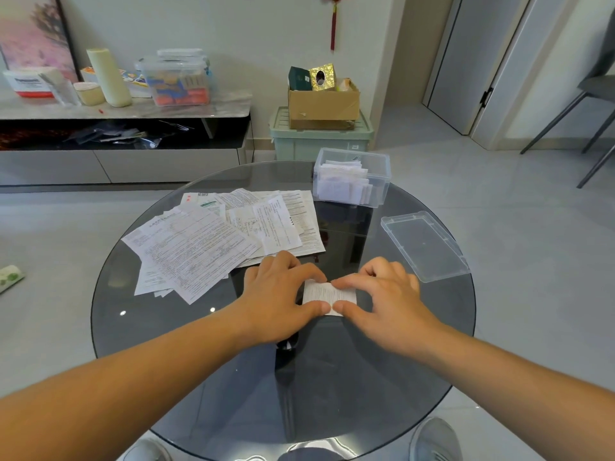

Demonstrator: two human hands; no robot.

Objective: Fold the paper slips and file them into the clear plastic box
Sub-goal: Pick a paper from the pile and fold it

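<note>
Left hand (283, 294) and right hand (382, 297) meet mid-tabletop (199, 344), their fingers (352, 281) pinching a folded slip (327, 294). Unfolded papers (216, 237) lie at eleven o'clock; the clear box (351, 178), part-filled, stands at one o'clock.

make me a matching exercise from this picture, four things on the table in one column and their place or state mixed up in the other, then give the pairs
Things
1. clear plastic box
2. lid
3. folded slip
4. unfolded papers

Place or state
a. lying alone on the right of the glass table
b. spread in a loose pile on the left
c. open at the far side, folded slips standing inside
d. pinched by the left hand and right hand

Pairs: 1-c, 2-a, 3-d, 4-b
</note>
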